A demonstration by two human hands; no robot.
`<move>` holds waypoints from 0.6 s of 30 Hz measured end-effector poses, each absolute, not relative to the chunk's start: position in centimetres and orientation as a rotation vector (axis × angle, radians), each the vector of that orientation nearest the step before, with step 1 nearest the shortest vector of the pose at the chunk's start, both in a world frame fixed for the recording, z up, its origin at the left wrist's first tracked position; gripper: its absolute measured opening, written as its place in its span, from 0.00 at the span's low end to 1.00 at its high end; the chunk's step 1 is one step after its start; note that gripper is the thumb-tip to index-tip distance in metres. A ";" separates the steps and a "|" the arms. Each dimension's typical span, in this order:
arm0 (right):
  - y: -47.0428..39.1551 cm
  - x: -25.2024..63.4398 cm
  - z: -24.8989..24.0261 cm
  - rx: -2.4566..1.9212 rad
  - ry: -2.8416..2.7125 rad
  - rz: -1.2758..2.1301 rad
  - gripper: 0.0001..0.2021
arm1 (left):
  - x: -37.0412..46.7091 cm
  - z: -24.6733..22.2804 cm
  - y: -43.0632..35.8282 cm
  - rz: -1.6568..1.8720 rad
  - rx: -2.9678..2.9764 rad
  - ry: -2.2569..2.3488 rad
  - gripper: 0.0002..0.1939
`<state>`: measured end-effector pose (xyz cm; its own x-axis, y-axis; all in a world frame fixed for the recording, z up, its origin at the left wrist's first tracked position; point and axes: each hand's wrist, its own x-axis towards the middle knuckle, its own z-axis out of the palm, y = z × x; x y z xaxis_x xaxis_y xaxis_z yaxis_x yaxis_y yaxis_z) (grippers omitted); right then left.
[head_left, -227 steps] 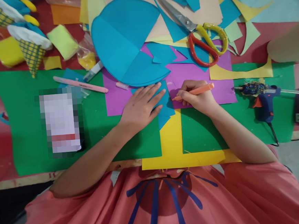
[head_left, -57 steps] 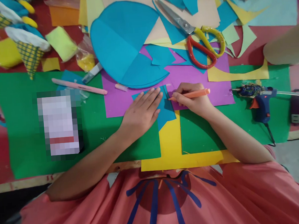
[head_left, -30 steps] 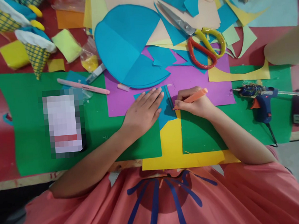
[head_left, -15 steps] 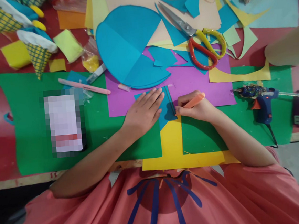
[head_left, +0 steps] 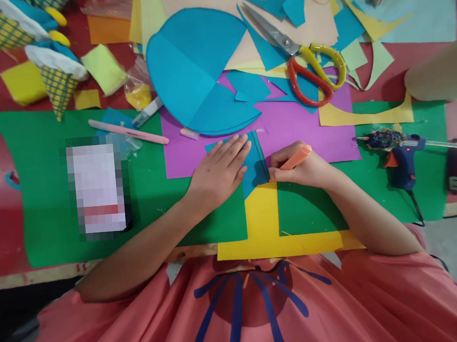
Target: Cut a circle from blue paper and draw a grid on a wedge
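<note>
My left hand (head_left: 218, 172) lies flat, fingers stretched out, on a small blue paper piece (head_left: 257, 170). Dark lines run along the right edge of that piece. An orange marker (head_left: 296, 157) is gripped in my right hand (head_left: 302, 170), its tip down by the lower right corner of the blue piece; the tip itself is mostly hidden by the fingers. Under the blue piece lie purple paper (head_left: 300, 128), green sheets (head_left: 217, 227) and a yellow sheet (head_left: 262, 215). Just beyond my hands is a large round blue paper (head_left: 189, 74) with fold lines and a wedge cut away.
Scissors (head_left: 292, 50) with red and yellow handles lie among paper scraps at the back. A hot glue gun (head_left: 401, 157) with its cord rests at the right. A pink pen (head_left: 128, 131) and a blurred-out object (head_left: 99, 186) are at the left. A beige cylinder (head_left: 442, 72) stands far right.
My right hand has shifted slightly down with the marker, near the lower end of the blue piece's edge. My left hand stays in place.
</note>
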<state>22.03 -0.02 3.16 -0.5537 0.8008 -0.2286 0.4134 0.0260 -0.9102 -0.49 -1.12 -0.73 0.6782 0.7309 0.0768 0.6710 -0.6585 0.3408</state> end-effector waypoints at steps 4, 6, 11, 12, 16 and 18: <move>0.3 22.1 2.9 -1.220 -1.740 1.622 0.11 | -0.5 -0.9 -1.1 0.314 2.611 1.120 0.25; 0.4 22.0 2.6 -1.236 -1.547 1.611 0.11 | -0.5 -0.9 -1.1 0.315 2.612 1.127 0.26; 0.7 21.6 2.0 -1.239 -1.277 1.426 0.14 | -0.4 -0.3 -1.4 0.281 2.650 1.057 0.24; 0.7 21.6 1.8 -1.244 -1.274 1.408 0.15 | -0.3 -0.2 -1.5 0.275 2.666 1.022 0.24; 0.9 21.4 1.6 -1.318 -1.294 1.365 0.15 | -0.1 0.3 -1.9 0.303 2.754 0.929 0.23; 0.9 21.3 1.5 -1.350 -1.336 1.344 0.13 | 0.0 0.4 -1.9 0.306 2.778 0.922 0.22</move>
<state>21.32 0.90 1.48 -0.1186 0.9820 -0.1472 0.1411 -0.1300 -0.9814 -0.04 -1.95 0.40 0.7843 0.6061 0.1324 0.5651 -0.7861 0.2505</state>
